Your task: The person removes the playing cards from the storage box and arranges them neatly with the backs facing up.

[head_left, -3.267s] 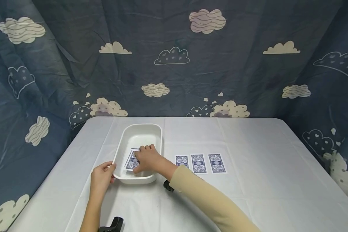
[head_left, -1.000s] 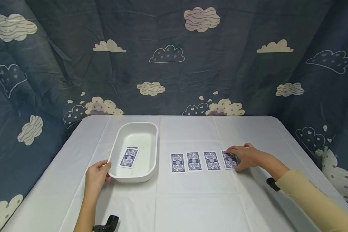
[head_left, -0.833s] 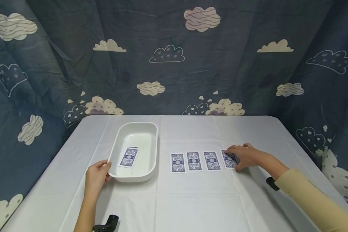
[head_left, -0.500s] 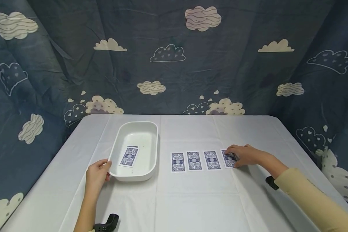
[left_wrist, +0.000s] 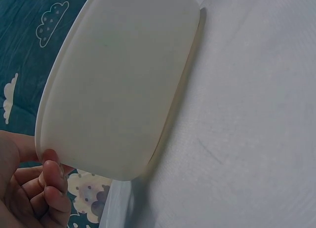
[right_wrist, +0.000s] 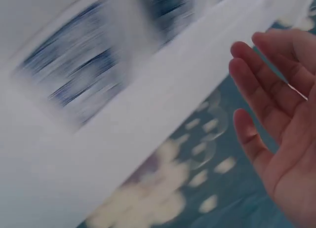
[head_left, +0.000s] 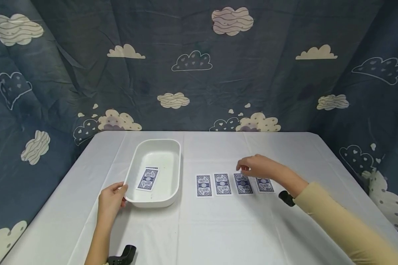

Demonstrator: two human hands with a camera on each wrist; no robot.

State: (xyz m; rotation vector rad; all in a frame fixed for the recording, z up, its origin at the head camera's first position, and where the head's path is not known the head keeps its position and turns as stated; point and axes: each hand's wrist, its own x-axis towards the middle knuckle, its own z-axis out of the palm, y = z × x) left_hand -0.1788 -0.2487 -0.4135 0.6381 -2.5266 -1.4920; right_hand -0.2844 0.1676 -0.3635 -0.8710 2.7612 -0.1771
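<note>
My left hand [head_left: 110, 204] pinches the near left corner of a white plastic tray [head_left: 178, 173], thumb over the rim and fingers curled beneath. The left wrist view shows the tray's pale outer side [left_wrist: 118, 85] with the fingers [left_wrist: 53, 176] at its corner. Inside the tray lie blue-backed playing cards [head_left: 147, 179], one overlapping another. To the right, several playing cards [head_left: 223, 184] lie face down in a row. My right hand [head_left: 260, 166] is over the row's right end, holding nothing, and partly covers the rightmost card [head_left: 264, 186]. In the right wrist view its fingers are relaxed and apart.
A white cloth covers the table [head_left: 225, 235]. Behind it and at both sides hangs a dark blue curtain [head_left: 199, 33] with cloud prints. Black wrist devices are on the left [head_left: 123, 254] and right [head_left: 286, 198] arms.
My right hand carried a card from the tray to the right end of the row, let it go, and has lifted and moved left. The left hand keeps its grip on the tray.
</note>
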